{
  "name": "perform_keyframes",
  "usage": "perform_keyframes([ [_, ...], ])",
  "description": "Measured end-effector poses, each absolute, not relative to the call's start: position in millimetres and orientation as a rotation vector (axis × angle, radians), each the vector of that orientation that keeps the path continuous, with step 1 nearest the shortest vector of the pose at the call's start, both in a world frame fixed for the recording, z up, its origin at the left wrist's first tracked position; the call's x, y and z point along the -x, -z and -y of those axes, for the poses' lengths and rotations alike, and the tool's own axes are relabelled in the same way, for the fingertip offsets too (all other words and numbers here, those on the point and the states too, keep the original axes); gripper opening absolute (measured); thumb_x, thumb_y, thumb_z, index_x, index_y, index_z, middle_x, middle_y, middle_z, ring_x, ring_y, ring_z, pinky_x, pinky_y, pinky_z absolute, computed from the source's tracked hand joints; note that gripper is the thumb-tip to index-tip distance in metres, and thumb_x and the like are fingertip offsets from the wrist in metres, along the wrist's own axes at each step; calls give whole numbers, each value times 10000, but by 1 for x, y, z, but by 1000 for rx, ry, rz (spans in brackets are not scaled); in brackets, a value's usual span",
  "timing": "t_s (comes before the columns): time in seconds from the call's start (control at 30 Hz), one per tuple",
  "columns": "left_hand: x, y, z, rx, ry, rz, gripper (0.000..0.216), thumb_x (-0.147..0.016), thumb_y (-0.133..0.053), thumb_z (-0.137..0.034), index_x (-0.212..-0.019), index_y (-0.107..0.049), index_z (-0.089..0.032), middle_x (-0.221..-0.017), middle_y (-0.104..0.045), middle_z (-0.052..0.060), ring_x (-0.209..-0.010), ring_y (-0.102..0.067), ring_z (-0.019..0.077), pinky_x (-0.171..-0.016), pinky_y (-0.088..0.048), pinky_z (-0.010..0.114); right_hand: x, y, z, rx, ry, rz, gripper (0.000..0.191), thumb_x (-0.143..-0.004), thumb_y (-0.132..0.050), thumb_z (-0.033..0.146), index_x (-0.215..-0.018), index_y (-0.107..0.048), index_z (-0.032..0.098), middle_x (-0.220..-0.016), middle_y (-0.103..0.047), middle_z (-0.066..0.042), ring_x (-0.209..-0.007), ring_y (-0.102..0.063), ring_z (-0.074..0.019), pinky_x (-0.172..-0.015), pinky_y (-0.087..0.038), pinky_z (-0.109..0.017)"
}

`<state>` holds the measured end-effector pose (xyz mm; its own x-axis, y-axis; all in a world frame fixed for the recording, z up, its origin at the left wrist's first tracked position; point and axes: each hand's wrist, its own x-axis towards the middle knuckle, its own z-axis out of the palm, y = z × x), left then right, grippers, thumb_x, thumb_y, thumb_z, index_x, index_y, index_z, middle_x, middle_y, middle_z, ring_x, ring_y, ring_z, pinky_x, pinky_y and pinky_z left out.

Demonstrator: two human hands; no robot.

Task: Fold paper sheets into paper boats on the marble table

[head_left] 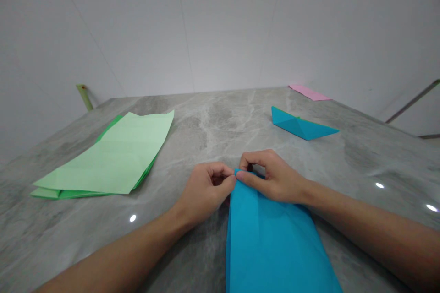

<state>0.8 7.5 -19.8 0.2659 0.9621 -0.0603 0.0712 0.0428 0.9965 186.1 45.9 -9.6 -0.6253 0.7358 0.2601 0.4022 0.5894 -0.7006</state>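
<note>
A blue sheet of paper (275,242) lies folded lengthwise on the grey marble table (220,114), reaching from the near edge toward the middle. My left hand (202,192) pinches its far top corner from the left with thumb and fingers closed. My right hand (271,176) pinches the same far end from the right, fingertips touching the paper's tip beside my left thumb. Both hands rest on the table.
A stack of light green paper sheets (110,158) lies at the left. A folded blue paper boat (299,124) sits at the far right, and a pink sheet (309,92) lies at the far edge. A white wall stands behind the table.
</note>
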Motion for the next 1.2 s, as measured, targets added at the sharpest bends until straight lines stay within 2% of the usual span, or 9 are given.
perform_keyframes([
  [0.13,-1,20,-7,-1369,-961,-1090,171,-739,-641,-291,-676,-645,-133,-537,-547,-33,-482,-470,74,-461,-367,180,-186,10,-46,896,-884,2228,214,-866,-589,366,-833,-595,155,-730,-614,-14,-660,-556,-144,-605,-417,-265],
  [0.3,-1,20,-10,-1331,-939,-1082,145,-744,-656,-284,-705,-659,-144,-577,-594,-23,-497,-505,85,-483,-400,189,-187,10,-48,944,-801,2249,270,-887,-567,340,-694,-625,160,-630,-613,-1,-599,-545,-133,-578,-400,-259],
  [0.53,-1,18,-7,-1210,-686,-972,183,-756,-686,-349,-685,-663,-181,-659,-673,-6,-541,-560,114,-542,-438,217,-194,11,-62,1019,-447,2108,223,-892,-571,293,-721,-632,164,-653,-660,-7,-592,-571,-133,-587,-404,-260],
  [0.73,3,22,-6,-1274,-567,-960,268,-769,-684,-308,-568,-561,-180,-527,-553,-54,-445,-417,75,-460,-282,196,-207,8,-77,1125,-211,2053,224,-904,-561,320,-738,-625,185,-695,-683,-26,-627,-591,-163,-616,-406,-281],
  [0.8,3,21,-4,-1257,-524,-956,217,-758,-695,-312,-614,-603,-179,-575,-606,-40,-471,-486,88,-474,-325,198,-212,6,-82,1171,-139,2024,220,-902,-556,318,-733,-620,192,-696,-681,-28,-624,-586,-168,-625,-405,-288],
  [0.93,2,12,4,-1128,-329,-848,134,-760,-703,-304,-826,-685,-189,-794,-728,22,-672,-692,160,-596,-500,235,-222,8,-94,1251,-48,1981,211,-899,-557,321,-742,-624,197,-725,-686,-41,-654,-593,-182,-644,-401,-294],
  [1.03,9,2,6,-1031,-93,-782,156,-739,-728,-279,-858,-673,-193,-848,-737,29,-592,-695,140,-567,-527,237,-226,13,-103,1263,-59,1991,209,-901,-559,326,-762,-635,189,-739,-688,-42,-674,-603,-185,-655,-400,-290],
  [1.13,23,-7,-2,-1112,276,-791,210,-799,-685,-365,-712,-639,-179,-661,-698,32,-407,-593,129,-412,-453,223,-225,18,-109,1224,-114,2061,207,-910,-552,317,-784,-644,179,-751,-696,-41,-676,-603,-176,-658,-400,-281],
  [1.2,30,-10,-9,-1424,57,-1015,441,-858,-589,-511,-558,-555,-190,-452,-571,-1,-317,-484,118,-319,-327,206,-221,21,-110,1183,-153,2150,206,-913,-553,311,-787,-649,179,-750,-701,-39,-683,-606,-172,-675,-406,-279],
])
